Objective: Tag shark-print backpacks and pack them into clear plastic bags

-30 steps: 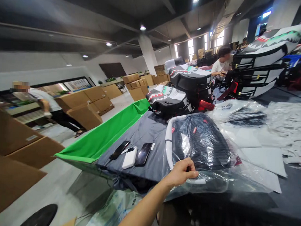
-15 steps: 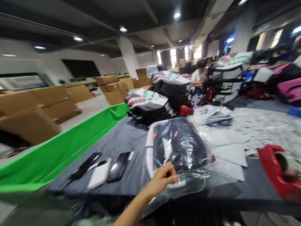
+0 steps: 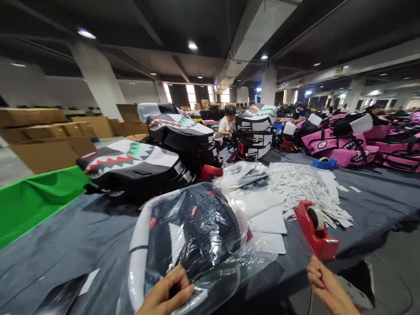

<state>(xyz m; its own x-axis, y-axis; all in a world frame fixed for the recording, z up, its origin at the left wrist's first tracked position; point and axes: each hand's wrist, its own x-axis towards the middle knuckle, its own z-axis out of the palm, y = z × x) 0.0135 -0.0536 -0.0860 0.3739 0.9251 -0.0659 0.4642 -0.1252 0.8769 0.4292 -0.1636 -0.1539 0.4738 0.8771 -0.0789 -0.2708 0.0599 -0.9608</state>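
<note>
A backpack (image 3: 207, 226) lies in a clear plastic bag (image 3: 222, 282) at the table's front edge, its dark mesh side up and a white border along its left. My left hand (image 3: 167, 291) has its fingers curled and its thumb pressed on the bag's near edge. Just in front of a red tape dispenser (image 3: 317, 235) with a roll in it is my right hand (image 3: 327, 288). Its fingers are pinched together; whether a strip of tape is between them I cannot make out.
Stacked shark-patterned backpacks (image 3: 134, 166) stand behind the bagged one. White slips (image 3: 298, 188) and flat white sheets (image 3: 270, 219) lie to its right. A phone (image 3: 62, 297) is at lower left. Pink bags (image 3: 341, 143) pile up farther right. A person (image 3: 228, 121) sits across the table.
The view has swung to the right. My right hand, blurred at the tape dispenser before, is now in front of it, nearer to me. My left hand stays at the bag's edge.
</note>
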